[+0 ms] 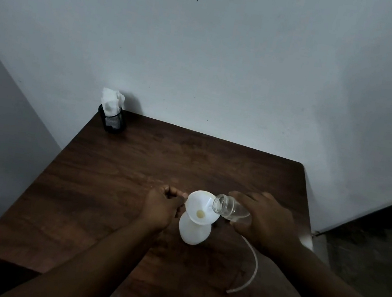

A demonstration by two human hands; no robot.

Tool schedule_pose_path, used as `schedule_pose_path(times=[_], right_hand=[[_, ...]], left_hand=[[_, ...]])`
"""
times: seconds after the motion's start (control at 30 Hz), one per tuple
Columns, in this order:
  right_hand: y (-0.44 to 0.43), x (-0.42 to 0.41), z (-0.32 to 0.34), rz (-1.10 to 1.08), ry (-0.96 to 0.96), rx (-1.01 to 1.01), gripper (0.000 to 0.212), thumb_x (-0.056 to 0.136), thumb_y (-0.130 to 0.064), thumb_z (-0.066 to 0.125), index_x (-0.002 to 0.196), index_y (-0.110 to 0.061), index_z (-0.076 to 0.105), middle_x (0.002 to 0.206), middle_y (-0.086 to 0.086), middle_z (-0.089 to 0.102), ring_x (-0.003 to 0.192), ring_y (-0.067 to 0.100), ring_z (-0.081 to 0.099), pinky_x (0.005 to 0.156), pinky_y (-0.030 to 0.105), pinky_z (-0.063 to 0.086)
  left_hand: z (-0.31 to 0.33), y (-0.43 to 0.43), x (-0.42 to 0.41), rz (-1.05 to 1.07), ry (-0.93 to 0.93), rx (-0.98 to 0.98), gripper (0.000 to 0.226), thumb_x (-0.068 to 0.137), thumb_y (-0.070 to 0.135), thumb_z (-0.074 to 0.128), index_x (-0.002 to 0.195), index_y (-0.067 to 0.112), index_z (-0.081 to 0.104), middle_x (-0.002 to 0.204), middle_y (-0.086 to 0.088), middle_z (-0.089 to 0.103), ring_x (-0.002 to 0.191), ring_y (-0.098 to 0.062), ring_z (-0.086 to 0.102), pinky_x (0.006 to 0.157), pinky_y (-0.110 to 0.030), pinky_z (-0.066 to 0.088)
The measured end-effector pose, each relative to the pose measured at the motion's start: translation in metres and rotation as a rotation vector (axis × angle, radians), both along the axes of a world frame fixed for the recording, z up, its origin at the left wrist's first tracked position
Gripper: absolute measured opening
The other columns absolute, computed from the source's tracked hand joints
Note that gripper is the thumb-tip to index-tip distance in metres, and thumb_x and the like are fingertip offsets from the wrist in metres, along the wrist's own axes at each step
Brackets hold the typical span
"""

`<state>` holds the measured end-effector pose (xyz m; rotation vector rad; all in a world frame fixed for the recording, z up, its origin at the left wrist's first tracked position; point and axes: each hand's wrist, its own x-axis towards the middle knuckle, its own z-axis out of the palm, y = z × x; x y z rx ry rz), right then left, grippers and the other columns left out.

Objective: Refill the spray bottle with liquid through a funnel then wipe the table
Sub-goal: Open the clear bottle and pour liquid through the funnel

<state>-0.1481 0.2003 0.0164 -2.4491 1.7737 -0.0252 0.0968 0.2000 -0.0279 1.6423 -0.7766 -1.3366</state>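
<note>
Tissue holder: a black mesh cup point(111, 121) stands at the far left corner of the counter point(113, 186), well apart from the work, with white tissues point(111, 100) sticking up out of it. These look soft and light; one should pull free with a pinch at its top edge, for the wiping step not yet begun.

Left hand: the left hand point(161, 206) is curled nearly closed, its fingers point(178, 194) pinching the left rim of the funnel to steady it.

Funnel: the white funnel point(202, 207) sits in the neck of the spray bottle, tilted a little toward the camera. It looks like thin, light plastic, easily tipped, so the rim hold seems a sensible one.

Spray bottle: the white spray bottle point(194, 229) stands on the counter near its front edge, between the two hands, its cap off. Probably light while nearly empty, and top-heavy with the funnel on; its level cannot be seen.

Clear bottle: a small clear bottle point(230, 208) is tipped with its mouth over the funnel's right rim. It is smooth and may be slippery if wet.

Right hand: the right hand point(264, 222) wraps closed around that bottle's body.

Dip tube: a thin white tube point(253, 258) curves across the counter to the right of the spray bottle. It looks flexible.
</note>
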Motion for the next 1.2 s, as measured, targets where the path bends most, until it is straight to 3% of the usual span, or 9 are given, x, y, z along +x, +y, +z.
schedule_pose_path(times=[0.23, 1.03, 1.2], right_hand=[[0.001, -0.001, 0.001, 0.006, -0.004, -0.017, 0.063, 0.074, -0.061, 0.064, 0.134, -0.049, 0.045, 0.113, -0.020, 0.063, 0.106, 0.009, 0.054, 0.066, 0.031, 0.054], [-0.004, 0.001, 0.000, 0.046, 0.011, -0.032, 0.065, 0.075, -0.060, 0.068, 0.134, -0.045, 0.045, 0.117, -0.016, 0.064, 0.106, 0.011, 0.055, 0.067, 0.032, 0.055], [-0.004, 0.001, -0.001, 0.051, 0.020, -0.036, 0.065, 0.075, -0.060, 0.068, 0.134, -0.045, 0.046, 0.117, -0.016, 0.063, 0.105, 0.011, 0.054, 0.065, 0.032, 0.054]], left_hand=[[0.000, 0.000, 0.001, 0.007, -0.013, -0.009, 0.011, 0.091, 0.000, 0.070, 0.081, 0.000, 0.066, 0.054, -0.004, 0.063, 0.038, -0.005, 0.052, 0.040, -0.020, 0.043], [-0.007, -0.001, 0.003, 0.007, -0.001, -0.014, 0.015, 0.091, 0.003, 0.072, 0.078, 0.004, 0.065, 0.059, -0.006, 0.065, 0.042, -0.008, 0.055, 0.045, -0.023, 0.045], [-0.009, -0.001, 0.002, 0.029, 0.000, -0.007, 0.007, 0.091, 0.001, 0.071, 0.087, -0.004, 0.068, 0.063, -0.007, 0.068, 0.044, -0.008, 0.056, 0.046, -0.024, 0.047]])
